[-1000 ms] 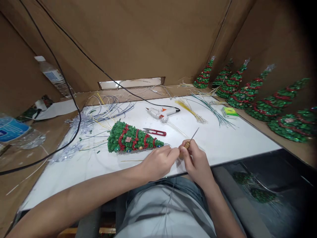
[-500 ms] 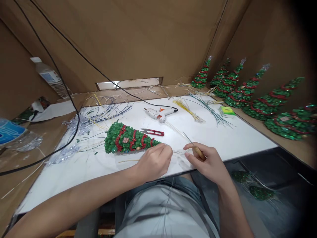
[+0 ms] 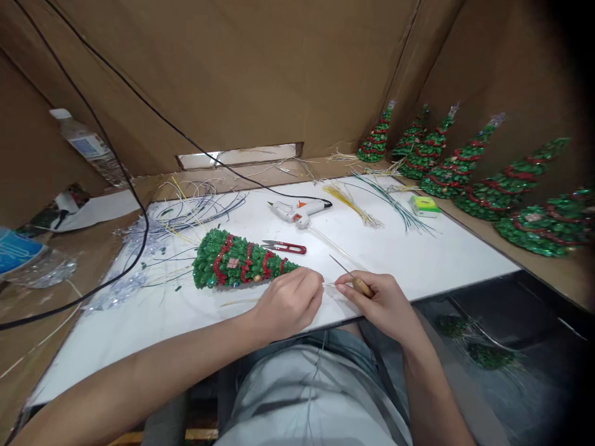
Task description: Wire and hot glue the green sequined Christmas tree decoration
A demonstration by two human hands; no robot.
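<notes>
My left hand [image 3: 290, 303] is closed in a pinch beside the narrow tip of a green beaded Christmas tree [image 3: 242, 260] with red garlands, lying on its side. Its fingers hide what they grip. A short whitish strand [image 3: 329, 285] shows between my two hands. Wrapped in my right hand [image 3: 379, 300] is an awl with a wooden handle [image 3: 362, 287], its metal spike pointing up and left. The thumb and forefinger of that hand meet close to the strand. Behind the tree's tip lie red thread snips [image 3: 284, 247].
A white glue gun [image 3: 300, 212] lies behind the snips, its black cord running up left. Yellow wires [image 3: 351, 204], green wires [image 3: 395, 204] and a green-yellow box [image 3: 424, 206] lie at right. Several finished trees [image 3: 465, 164] line the right side. Bottles [image 3: 88, 145] stand left.
My right hand has moved left, closer to my left hand, carrying the awl with it. My left hand stays by the tree's tip. The view has shifted slightly.
</notes>
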